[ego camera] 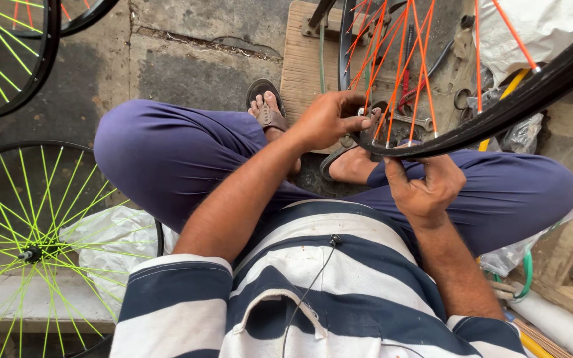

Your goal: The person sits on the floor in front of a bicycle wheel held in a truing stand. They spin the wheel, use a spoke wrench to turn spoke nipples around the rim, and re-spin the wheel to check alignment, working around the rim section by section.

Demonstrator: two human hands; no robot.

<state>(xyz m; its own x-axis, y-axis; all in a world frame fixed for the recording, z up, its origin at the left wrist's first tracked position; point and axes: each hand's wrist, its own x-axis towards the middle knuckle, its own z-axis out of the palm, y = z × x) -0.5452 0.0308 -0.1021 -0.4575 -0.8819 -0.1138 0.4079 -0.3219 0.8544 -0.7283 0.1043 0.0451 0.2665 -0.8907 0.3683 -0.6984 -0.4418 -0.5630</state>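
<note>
Seated cross-legged on concrete floor point(187, 59), purple trousers, striped shirt. Black bicycle wheel rim with orange spokes point(499, 109) stood upright across lap, running from 12 to 3 o'clock, low edge over the knees so spokes sit within easy reach of both hands. Left hand point(329, 119) at centre-top, fingers curled tight around a small metal tool or spoke nipple point(366, 114) at the rim's inner edge; probably a spoke key, too small to tell. Right hand point(426, 185) just below, at 4 o'clock from left hand, fingers closed over the rim's lower edge, thumb up along it, bracing the wheel against turning. Worn wooden board point(300, 59) at 12 o'clock under the wheel, loose metal wrenches point(419, 120) lying on it behind the spokes, close to hand. Brown sandals point(266, 106) on feet tucked beneath rim. Finished black wheels with lime-green spokes point(34, 245) set aside at 9 o'clock, another at 10 o'clock. Crumpled white plastic sheet point(111, 235) beside them.
</note>
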